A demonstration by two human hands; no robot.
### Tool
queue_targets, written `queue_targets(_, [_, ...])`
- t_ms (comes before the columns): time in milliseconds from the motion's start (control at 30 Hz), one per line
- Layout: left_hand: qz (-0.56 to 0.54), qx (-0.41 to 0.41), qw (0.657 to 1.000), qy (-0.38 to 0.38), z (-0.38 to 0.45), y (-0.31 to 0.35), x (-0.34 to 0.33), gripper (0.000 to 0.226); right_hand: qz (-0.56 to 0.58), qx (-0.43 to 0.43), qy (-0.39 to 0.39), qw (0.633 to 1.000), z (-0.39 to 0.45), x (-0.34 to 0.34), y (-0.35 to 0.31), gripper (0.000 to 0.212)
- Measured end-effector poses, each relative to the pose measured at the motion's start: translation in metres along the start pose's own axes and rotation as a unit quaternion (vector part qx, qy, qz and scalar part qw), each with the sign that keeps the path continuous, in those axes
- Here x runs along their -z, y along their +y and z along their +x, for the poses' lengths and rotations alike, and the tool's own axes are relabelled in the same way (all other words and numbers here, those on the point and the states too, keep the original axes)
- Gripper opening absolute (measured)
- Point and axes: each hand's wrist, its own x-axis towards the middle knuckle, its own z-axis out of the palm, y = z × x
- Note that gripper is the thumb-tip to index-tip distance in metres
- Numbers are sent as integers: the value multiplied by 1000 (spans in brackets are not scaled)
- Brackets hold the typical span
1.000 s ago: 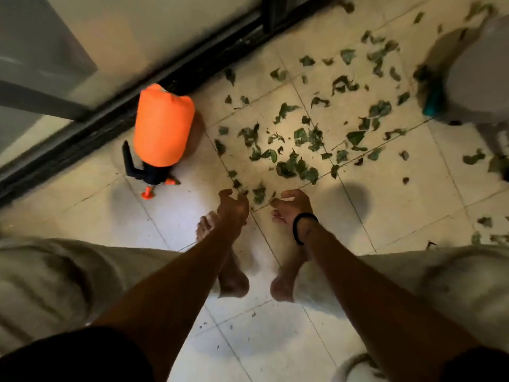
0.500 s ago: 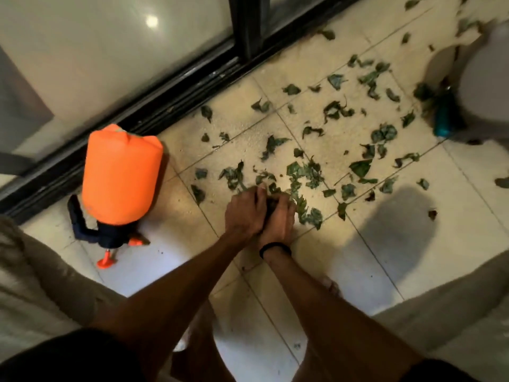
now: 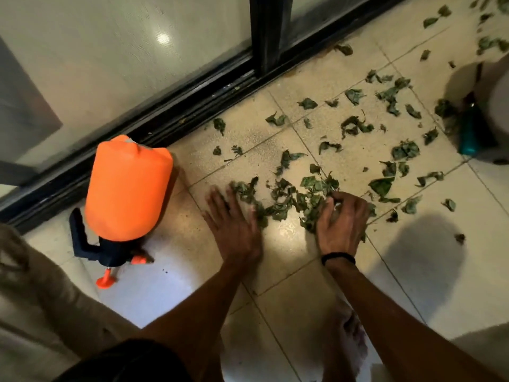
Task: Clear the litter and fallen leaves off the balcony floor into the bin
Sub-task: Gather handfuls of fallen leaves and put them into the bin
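Dry green leaves (image 3: pixel 286 199) lie scattered over the pale floor tiles, thickest in a loose heap just in front of my hands. My left hand (image 3: pixel 234 219) lies flat on the tile with its fingers spread, the fingertips touching the left edge of the heap. A black band circles the wrist of my right hand (image 3: pixel 341 221), which sits at the heap's right edge with fingers curled down around a clump of leaves. More leaves (image 3: pixel 405 150) spread away to the upper right. No bin is clearly in view.
An orange spray bottle (image 3: pixel 126 188) lies on its side to the left, by the black sliding-door track (image 3: pixel 192 106). A teal bottle (image 3: pixel 468 136) stands at the far right beside a pale rounded object (image 3: pixel 500 106). My bare foot (image 3: pixel 352 340) is below my right arm.
My hands, pressed together over the leaves half a second ago, have parted; the left now lies flat and spread, the right curls on the heap. The view has moved closer to the floor.
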Motion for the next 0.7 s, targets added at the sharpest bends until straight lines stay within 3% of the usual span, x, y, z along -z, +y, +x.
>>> queue_targets(133, [-9, -189, 980, -54, 2, 39, -8, 75, -9, 27, 1, 1000, -9, -1, -1, 15])
queue_targets(200, [-42, -193, 980, -39, 24, 44, -1, 72, 9, 26, 18, 999, -5, -1, -3, 15])
queue_targets(300, [-63, -107, 992, 14, 86, 30, 19, 71, 21, 6, 41, 999, 8, 1, 0, 17])
queue_targets(367, [-50, -102, 993, 20, 129, 15, 35, 73, 3, 16, 39, 999, 17, 2, 7, 21])
queue_targets(500, [19, -213, 977, -22, 163, 5, 42, 77, -71, 90, -12, 993, 38, -1, 17, 31])
queue_targets(600, [43, -238, 970, -29, 149, 9, 33, 79, -84, 162, -48, 982, 56, -5, 7, 35])
queue_targets(700, [52, -342, 936, -64, 122, 25, 17, 80, -59, 200, -30, 978, 73, -5, -7, 31])
